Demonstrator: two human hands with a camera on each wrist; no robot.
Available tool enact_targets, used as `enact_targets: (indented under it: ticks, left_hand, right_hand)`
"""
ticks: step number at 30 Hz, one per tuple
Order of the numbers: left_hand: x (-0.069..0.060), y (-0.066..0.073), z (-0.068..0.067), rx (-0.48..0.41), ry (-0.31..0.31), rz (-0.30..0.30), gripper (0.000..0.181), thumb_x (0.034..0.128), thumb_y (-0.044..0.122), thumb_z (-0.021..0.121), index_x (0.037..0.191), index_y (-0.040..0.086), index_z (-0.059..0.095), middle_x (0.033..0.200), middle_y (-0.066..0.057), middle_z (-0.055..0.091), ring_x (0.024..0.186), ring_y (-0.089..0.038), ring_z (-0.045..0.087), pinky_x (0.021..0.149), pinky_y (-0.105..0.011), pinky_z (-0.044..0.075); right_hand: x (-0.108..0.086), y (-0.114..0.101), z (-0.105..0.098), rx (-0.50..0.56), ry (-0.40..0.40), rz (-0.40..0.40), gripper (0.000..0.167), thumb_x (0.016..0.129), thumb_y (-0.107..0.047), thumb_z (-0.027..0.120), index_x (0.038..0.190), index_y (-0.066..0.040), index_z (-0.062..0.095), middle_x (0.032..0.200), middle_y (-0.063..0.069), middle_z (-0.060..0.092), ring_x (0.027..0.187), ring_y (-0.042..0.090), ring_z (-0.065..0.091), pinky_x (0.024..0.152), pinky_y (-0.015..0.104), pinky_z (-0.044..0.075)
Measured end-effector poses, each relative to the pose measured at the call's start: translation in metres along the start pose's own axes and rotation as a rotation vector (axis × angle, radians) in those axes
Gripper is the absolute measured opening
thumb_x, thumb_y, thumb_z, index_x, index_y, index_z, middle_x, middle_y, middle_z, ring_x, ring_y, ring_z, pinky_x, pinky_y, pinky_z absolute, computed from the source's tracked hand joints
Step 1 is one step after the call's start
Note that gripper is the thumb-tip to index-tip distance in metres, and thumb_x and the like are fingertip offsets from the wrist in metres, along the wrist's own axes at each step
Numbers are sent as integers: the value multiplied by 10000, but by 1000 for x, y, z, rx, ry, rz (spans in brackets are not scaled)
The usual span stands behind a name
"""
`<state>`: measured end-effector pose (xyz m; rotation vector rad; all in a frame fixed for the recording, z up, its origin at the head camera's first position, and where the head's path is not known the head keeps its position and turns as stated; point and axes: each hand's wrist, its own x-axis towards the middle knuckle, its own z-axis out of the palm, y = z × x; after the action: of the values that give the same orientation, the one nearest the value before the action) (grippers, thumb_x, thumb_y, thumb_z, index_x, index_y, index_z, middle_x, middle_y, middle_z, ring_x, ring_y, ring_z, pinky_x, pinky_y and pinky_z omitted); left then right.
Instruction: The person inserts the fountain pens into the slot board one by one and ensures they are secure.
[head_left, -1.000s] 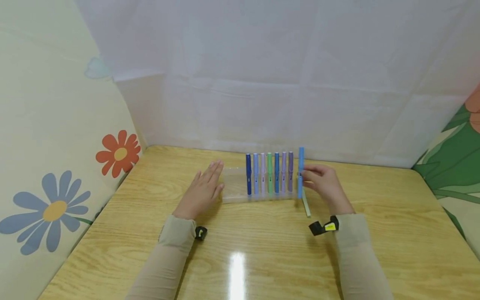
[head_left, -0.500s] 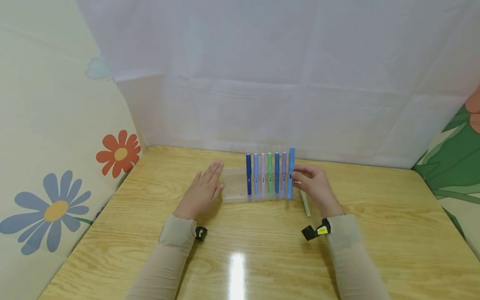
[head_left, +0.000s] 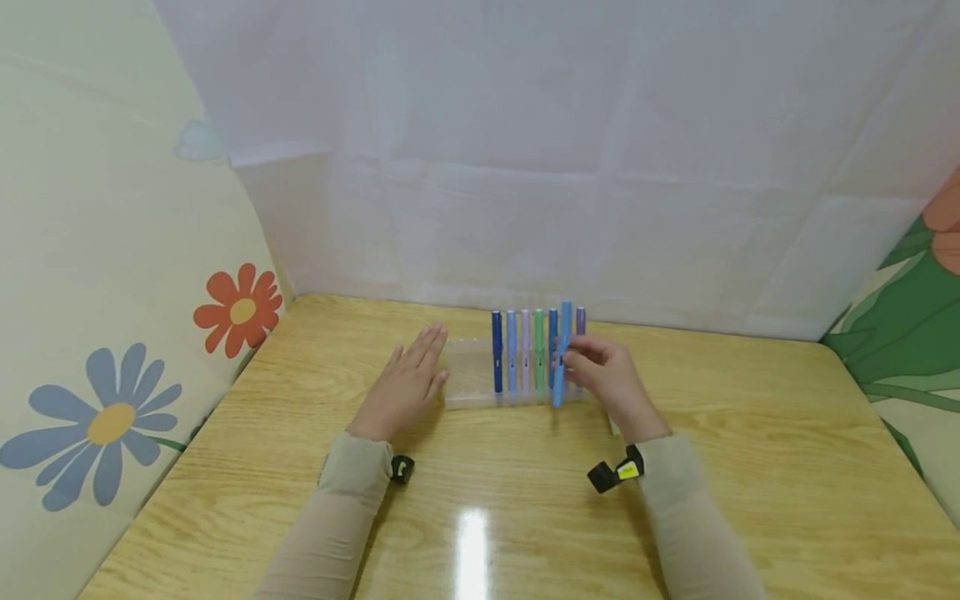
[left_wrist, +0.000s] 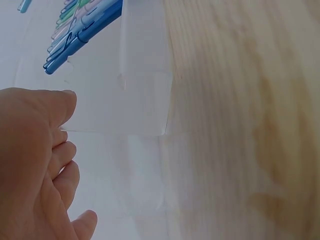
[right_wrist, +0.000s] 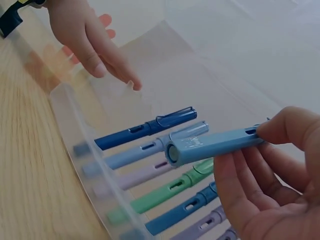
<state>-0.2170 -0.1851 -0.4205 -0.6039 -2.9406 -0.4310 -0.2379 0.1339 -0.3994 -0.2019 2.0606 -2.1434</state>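
A clear plastic pen stand [head_left: 469, 368] holds a row of capped pens, from a dark blue pen [head_left: 497, 352] past lilac, pink and green [right_wrist: 150, 196] ones to a purple pen [head_left: 581, 321]. My left hand [head_left: 401, 383] touches the stand's left end, its fingers extended; the left wrist view shows that hand [left_wrist: 35, 160] beside the clear edge. My right hand [head_left: 611, 379] pinches a light blue pen [right_wrist: 212, 146] between thumb and fingers. That pen is held in front of the row, slightly tilted, and hides part of the pens behind it.
A pale green strip [head_left: 614, 424] lies on the wooden table [head_left: 480, 467], mostly hidden by my right hand. A white cloth [head_left: 480, 233] hangs behind the table's back edge. Flower-patterned cloth stands at both sides.
My right hand has moved left along the row with the light blue pen, from beyond the purple pen to in front of the pens. The left hand has stayed in place.
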Motion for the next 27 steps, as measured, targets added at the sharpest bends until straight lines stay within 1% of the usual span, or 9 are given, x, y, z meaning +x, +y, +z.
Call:
enact_targets:
  ticks: [2, 6, 9, 14, 17, 22, 24, 27]
  left_hand:
    - [0, 0, 0, 0, -1, -2, 632, 1106, 279, 404, 1619, 20, 139, 1682, -161, 143, 1544, -333, 148, 1227, -612, 152]
    - [-1, 0, 0, -8, 2, 3, 633, 1105, 274, 410, 1618, 18, 141, 1680, -161, 146, 1542, -336, 154, 1225, -615, 154]
    - [0, 0, 0, -8, 11, 9, 637, 1103, 272, 420, 1617, 17, 144, 1680, -159, 148, 1541, -335, 157, 1222, -618, 159]
    - [1, -1, 1, -7, 15, 7, 633, 1104, 271, 413, 1617, 16, 144, 1680, -158, 148, 1542, -334, 152, 1224, -613, 160]
    - [1, -1, 1, -9, 14, 4, 627, 1104, 260, 412, 1614, 10, 149, 1678, -164, 152, 1542, -339, 152, 1226, -611, 156]
    - [2, 0, 0, -4, 19, 10, 626, 1097, 246, 431, 1608, -3, 168, 1672, -177, 170, 1538, -344, 165, 1223, -613, 163]
    - [2, 0, -1, 0, 17, 11, 627, 1097, 246, 434, 1607, -5, 171, 1671, -179, 173, 1537, -346, 168, 1221, -614, 167]
    - [3, 1, -1, -2, 12, 8, 629, 1096, 247, 439, 1608, -1, 170, 1672, -176, 170, 1537, -347, 166, 1221, -615, 164]
  right_hand:
    - [0, 0, 5, -7, -10, -10, 353, 997, -14, 598, 1319, 131, 572, 1044, 60, 670, 937, 132, 680, 886, 301, 598]
    - [2, 0, 15, -29, -6, -13, 354, 989, -47, 634, 1315, 88, 595, 1065, 68, 668, 941, 139, 676, 883, 296, 598]
    - [4, 1, 25, -26, -5, -29, 351, 981, -42, 646, 1309, 73, 601, 1059, 75, 680, 934, 154, 689, 879, 307, 602]
    - [9, 7, 43, -8, 16, -67, 322, 970, 6, 650, 1275, 101, 608, 1002, 57, 693, 919, 198, 708, 842, 306, 614]
    - [13, 11, 56, -8, 36, -93, 307, 962, 41, 647, 1256, 119, 613, 998, 96, 697, 920, 232, 714, 824, 304, 618]
    - [17, 17, 76, -82, 76, -149, 291, 951, 36, 664, 1231, 112, 642, 1045, 195, 702, 894, 210, 712, 802, 290, 620]
    - [18, 19, 83, -124, 96, -173, 284, 952, 15, 674, 1224, 94, 657, 1061, 206, 707, 892, 219, 712, 791, 283, 619]
    - [20, 20, 92, -189, 126, -224, 282, 959, -16, 678, 1225, 77, 665, 1085, 208, 717, 930, 273, 712, 810, 302, 618]
